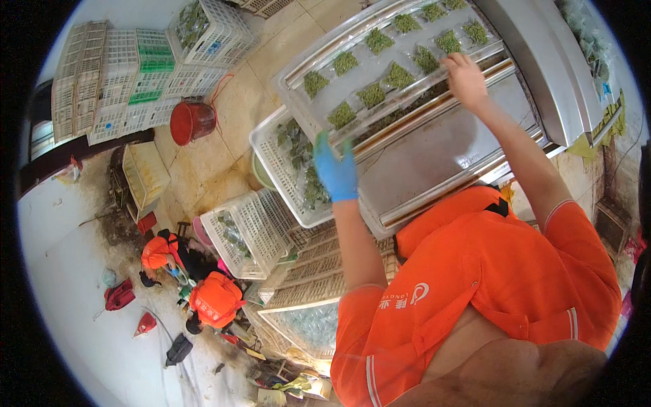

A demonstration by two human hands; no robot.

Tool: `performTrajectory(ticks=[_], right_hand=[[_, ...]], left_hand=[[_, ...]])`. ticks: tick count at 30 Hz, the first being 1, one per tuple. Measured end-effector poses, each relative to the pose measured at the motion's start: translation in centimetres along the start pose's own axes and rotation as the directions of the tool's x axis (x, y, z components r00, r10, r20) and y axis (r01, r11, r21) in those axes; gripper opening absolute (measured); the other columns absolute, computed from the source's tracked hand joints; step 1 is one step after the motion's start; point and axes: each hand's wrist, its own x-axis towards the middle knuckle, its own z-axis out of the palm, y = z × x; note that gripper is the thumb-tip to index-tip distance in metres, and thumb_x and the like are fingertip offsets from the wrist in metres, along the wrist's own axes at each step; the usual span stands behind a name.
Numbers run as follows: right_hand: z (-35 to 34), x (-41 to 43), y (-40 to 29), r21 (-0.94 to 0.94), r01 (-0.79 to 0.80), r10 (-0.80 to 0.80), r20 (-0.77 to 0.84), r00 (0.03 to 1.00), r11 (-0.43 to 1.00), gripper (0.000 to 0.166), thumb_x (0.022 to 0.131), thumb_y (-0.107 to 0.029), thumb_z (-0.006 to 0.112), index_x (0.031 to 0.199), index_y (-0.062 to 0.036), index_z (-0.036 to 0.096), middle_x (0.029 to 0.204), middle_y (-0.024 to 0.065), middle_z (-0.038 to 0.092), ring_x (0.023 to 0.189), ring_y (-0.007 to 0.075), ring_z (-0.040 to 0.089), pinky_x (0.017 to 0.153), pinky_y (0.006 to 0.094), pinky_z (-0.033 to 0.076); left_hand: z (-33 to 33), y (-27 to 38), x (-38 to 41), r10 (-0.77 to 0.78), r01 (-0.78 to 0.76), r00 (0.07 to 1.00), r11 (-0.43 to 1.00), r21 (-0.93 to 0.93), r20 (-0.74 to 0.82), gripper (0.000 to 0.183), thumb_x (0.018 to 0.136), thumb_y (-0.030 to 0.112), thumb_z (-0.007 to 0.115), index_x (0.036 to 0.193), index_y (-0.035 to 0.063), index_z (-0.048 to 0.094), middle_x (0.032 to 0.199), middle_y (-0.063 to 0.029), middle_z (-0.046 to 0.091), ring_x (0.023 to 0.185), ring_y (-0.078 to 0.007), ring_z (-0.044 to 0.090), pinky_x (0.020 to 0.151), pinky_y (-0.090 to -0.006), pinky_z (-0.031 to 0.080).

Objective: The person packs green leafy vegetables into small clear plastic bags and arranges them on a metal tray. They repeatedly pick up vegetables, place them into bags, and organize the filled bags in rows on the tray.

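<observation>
A machine bed lies before me, with a clear plastic sheet point(356, 81) on it and several small square clumps of green plant matter point(379, 40) in two rows. My left hand point(335, 168), in a blue glove, is at the sheet's near left corner, fingers blurred; whether it grips the film cannot be told. My bare right hand point(464, 79) has its fingertips together at the sheet's near edge, beside a green clump point(448, 41), and seems to pinch the film. Between me and the sheet is a bare metal plate point(432, 157) with rails.
A white plastic basket point(274, 168) with bagged greens adjoins the bed's left end. A metal machine cover point(539, 66) rises at right. Stacked crates point(119, 76) and a red bucket point(193, 123) stand on the floor. Two people in orange point(216, 300) bend down at lower left.
</observation>
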Motion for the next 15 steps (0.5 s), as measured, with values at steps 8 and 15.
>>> performTrajectory(ticks=[8,15], right_hand=[[-0.2,-2.8,6.2,0.018,0.087,-0.088,0.175,0.981,0.996,0.041,0.071,-0.003,0.061,0.112,-0.0058,0.06,0.11,0.0115,0.06,0.107,0.0303,0.055,0.094,0.0415,0.044],[2.7,4.9,14.1,-0.05,-0.252,0.243,-0.139,0.96,0.966,0.073,0.081,-0.049,0.069,0.139,-0.0135,0.045,0.139,0.0268,0.043,0.126,0.0424,0.044,0.104,0.0471,0.037]], left_hand=[[16.0,9.6,7.8,0.416,-0.434,0.875,0.901,0.018,0.247,0.066,0.085,0.044,0.064,0.137,0.0088,0.046,0.135,-0.0204,0.047,0.128,-0.0366,0.042,0.107,-0.0572,0.029],[19.4,11.0,9.2,0.331,-0.426,0.883,0.863,0.271,0.334,0.069,0.081,0.038,0.069,0.142,0.0223,0.042,0.138,-0.0152,0.044,0.131,-0.0385,0.038,0.106,-0.0683,0.022]])
